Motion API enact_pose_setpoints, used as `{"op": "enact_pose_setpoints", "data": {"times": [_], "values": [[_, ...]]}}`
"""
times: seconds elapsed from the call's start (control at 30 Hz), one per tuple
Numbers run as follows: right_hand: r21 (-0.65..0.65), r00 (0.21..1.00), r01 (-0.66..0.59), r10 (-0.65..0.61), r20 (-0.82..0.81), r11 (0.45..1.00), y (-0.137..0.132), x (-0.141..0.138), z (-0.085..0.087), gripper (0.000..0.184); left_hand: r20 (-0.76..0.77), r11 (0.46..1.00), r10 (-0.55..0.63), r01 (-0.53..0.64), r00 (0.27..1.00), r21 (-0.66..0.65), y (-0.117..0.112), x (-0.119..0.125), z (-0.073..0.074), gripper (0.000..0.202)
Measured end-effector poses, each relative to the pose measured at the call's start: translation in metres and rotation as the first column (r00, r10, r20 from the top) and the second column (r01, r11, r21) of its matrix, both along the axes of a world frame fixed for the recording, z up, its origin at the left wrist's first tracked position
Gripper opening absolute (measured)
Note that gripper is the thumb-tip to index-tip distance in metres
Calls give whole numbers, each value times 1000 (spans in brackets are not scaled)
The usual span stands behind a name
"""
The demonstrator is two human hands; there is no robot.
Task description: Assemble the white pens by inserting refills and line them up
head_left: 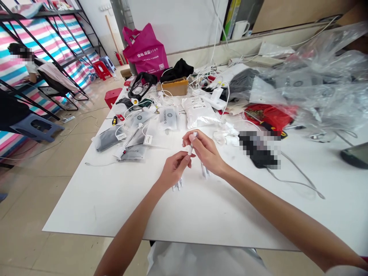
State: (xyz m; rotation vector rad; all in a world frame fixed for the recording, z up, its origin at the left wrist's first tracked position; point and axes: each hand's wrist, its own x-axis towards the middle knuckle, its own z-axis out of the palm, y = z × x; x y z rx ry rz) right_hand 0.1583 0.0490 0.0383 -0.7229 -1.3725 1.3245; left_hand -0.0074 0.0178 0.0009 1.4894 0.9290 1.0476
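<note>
Your right hand [206, 152], left hand [174, 170] closed on white cable connector [190, 148], over white desk [115, 207]; sealed pouches [199, 112] toward far edge.

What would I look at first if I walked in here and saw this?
The bright pink shopping bag grabs your eye first, beyond the far end of the white table. A big heap of clear plastic covers the table's right side. In the middle, the right hand pinches a small white piece, the left hand close beside it.

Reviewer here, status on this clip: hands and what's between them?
Right hand pinching small white connector; left hand's fingers at its lower end. Similar connectors on white table below. Sealed pouches beyond.
</note>
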Motion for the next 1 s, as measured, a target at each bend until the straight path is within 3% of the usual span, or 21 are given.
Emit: {"op": "enact_pose_setpoints", "data": {"times": [0.07, 0.2, 0.3, 0.4, 0.5, 0.57, 0.73, 0.9, 1.0], "values": [[31, 992, 86, -89, 93, 996, -4, 12, -9, 36, -125, 996, -55, 63, 991, 61, 1, -4, 2, 32], [87, 981, 90, -104, 164, 992, -14, 39, -34, 26, -297, 968, -122, 179, 947, 174, 4, -8, -3, 34], [122, 962, 148, -171, 211, 981, -19, 56, -57, 22, -332, 952, -64, 157, 941, 262, 8, -9, -11, 39], [190, 916, 188, -242, 321, 964, -23, 69, -72, 19, -298, 947, 27, 70, 954, 313, 11, -9, -17, 28], [336, 833, 72, -242, 497, 939, -25, 79, -76, 11, -332, 928, 111, 21, 937, 371, 13, -10, -21, 13], [446, 784, -22, -262, 564, 895, -26, 83, -77, 11, -387, 901, 150, 36, 910, 433, 14, -11, -22, 11], [590, 701, -85, -373, 608, 803, -26, 82, -82, 21, -431, 782, 272, 63, 860, 620, 16, -9, -26, 8], [615, 658, -138, -392, 643, 777, -25, 81, -82, 27, -396, 774, 266, 50, 879, 631, 17, -7, -25, 9], [668, 587, -189, -462, 664, 720, -24, 82, -79, 31, -408, 767, 255, 74, 876, 637, 15, -5, -25, 9]]}}
